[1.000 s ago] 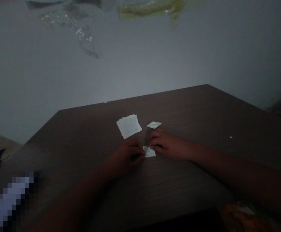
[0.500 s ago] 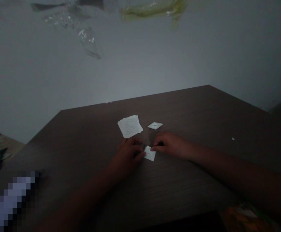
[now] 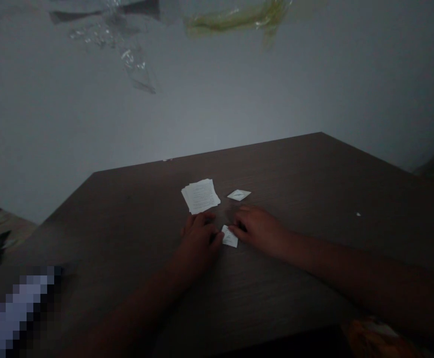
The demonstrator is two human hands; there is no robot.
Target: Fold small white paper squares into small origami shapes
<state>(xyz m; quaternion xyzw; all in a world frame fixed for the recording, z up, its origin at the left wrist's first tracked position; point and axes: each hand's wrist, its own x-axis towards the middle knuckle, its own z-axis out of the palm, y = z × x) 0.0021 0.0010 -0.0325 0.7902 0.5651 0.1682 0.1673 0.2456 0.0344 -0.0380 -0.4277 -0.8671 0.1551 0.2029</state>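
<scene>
Both hands (image 3: 259, 228) touch a small paper (image 3: 230, 238) on the dark table (image 3: 276, 166).

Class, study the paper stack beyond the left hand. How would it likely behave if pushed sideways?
The stack would probably shift unevenly, since its edges are already misaligned. It is likely light and bendable, as it looks like thin, printed paper. Lying flat on the table, it seems unlikely to roll or tip.
</scene>
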